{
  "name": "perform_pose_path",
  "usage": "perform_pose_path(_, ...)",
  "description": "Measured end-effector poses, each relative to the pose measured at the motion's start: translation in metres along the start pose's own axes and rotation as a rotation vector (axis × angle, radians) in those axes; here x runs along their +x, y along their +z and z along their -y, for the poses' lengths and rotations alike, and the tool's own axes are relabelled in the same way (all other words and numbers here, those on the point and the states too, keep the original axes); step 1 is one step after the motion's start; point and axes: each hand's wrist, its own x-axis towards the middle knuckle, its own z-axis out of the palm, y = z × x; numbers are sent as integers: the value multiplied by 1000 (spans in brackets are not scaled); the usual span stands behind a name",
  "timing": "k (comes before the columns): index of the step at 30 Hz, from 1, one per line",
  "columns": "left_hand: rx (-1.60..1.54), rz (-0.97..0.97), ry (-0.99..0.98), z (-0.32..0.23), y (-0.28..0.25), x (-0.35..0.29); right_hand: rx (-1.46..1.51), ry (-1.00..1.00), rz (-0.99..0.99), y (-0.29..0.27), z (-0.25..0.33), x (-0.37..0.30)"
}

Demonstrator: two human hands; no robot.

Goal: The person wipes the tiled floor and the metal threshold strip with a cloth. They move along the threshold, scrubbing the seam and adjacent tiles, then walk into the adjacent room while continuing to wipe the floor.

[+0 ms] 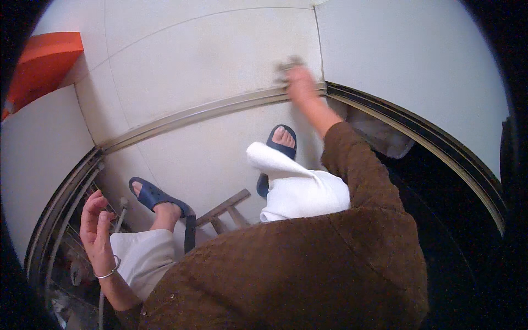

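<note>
My right hand (302, 83) reaches forward, smeared by motion, with its fingers round a small greyish crumpled scrubber (287, 67). Whether that is steel wool or a wadded rag is too blurred to tell. It lies against the pale tiled surface (220, 55), just beyond the metal track (220, 107) and near the corner where the panels meet. My left hand (96, 228) is raised at the left with nothing in it. Its fingers are loosely bent and apart, and a thin silver bangle circles the wrist.
An orange-red plastic object (47, 66) stands at the far left. Below me are dark blue sandals (151, 195) and a wooden stool-like frame (228, 209). White cloth (302, 192) covers my right leg. Dark-edged tracks (429, 132) curve at both sides, with a pale hose (120, 214) at the left.
</note>
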Motion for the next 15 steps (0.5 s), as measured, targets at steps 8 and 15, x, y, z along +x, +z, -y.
perform_pose_path(8,6,-8,70,-19,17,-6,123,75,-91,39,33,30)
perform_pose_path(15,22,41,56,-16,23,-4,22,-460,-95,41,54,51)
